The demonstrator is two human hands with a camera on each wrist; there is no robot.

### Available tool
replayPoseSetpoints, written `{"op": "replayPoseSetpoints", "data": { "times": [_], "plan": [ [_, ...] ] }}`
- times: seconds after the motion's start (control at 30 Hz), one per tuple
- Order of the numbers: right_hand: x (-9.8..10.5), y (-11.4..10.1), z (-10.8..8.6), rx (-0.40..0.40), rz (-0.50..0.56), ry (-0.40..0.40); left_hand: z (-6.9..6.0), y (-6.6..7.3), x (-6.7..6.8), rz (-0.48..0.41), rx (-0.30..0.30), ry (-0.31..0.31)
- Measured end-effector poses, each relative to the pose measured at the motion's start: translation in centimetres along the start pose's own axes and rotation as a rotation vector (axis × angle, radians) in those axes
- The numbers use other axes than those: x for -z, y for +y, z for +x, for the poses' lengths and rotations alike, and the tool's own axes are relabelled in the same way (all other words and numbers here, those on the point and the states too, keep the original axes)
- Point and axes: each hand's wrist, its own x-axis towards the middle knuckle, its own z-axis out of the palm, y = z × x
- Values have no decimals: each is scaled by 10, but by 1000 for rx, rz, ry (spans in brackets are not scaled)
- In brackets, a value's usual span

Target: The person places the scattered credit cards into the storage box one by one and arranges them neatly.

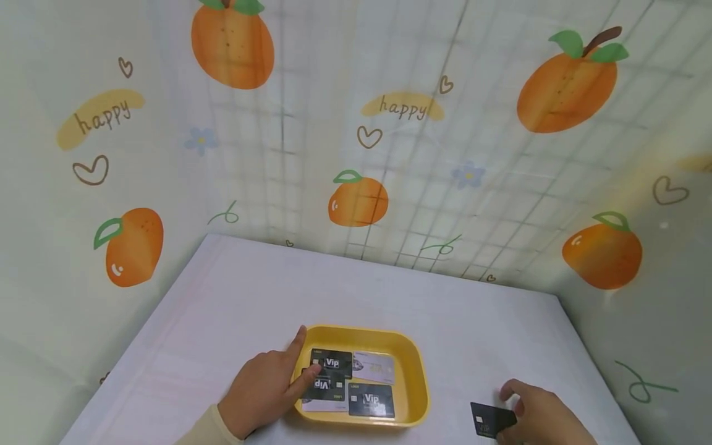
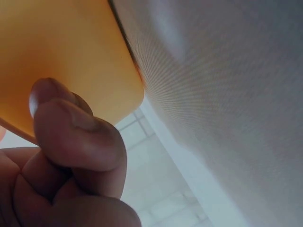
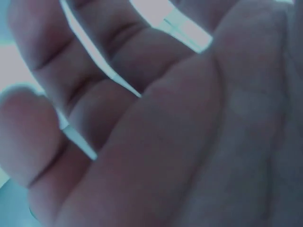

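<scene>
A shallow yellow tray (image 1: 419, 371) sits near the front of the table. In it lie several cards: black VIP cards (image 1: 371, 402) and pale cards (image 1: 374, 369), some overlapping. My left hand (image 1: 264, 386) holds the tray's left side, with the thumb over the inside and the index finger along the rim; in the left wrist view, curled fingers (image 2: 80, 132) are against its outer wall. To the tray's right, my right hand (image 1: 547, 417) pinches a black VIP card (image 1: 489, 420) by its right end. The right wrist view shows only the palm and fingers (image 3: 118, 104), with no card visible.
A white tabletop (image 1: 334, 284) extends behind the tray and to both sides. Pale curtains (image 1: 423, 161) printed with oranges and hearts enclose the table at the back, left and right, and a grid shows through the back one.
</scene>
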Motion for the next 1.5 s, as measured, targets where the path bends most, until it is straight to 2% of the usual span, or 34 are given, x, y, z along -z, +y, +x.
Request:
{"op": "replayPoseSetpoints", "data": {
  "times": [0.2,0.37,0.53,0.67,0.83,1.07,1.27,1.5],
  "plan": [
    [7,-2,15,96,-65,60,0,0,1,5,3,-6],
    [10,-7,21,97,-65,89,-1,1,2,5,1,-7],
    [10,-7,13,111,-58,121,-2,2,1,-11,-12,-5],
    [10,3,10,100,-17,82,-1,3,0,-6,-8,-9],
    [11,14,18,105,21,55,0,3,0,-2,0,-4],
    [11,15,30,107,11,49,-2,2,0,-10,7,1],
    [11,12,27,102,62,50,-3,3,2,4,14,-3],
    [8,12,21,149,89,64,-3,3,2,5,14,0]
  ]
}}
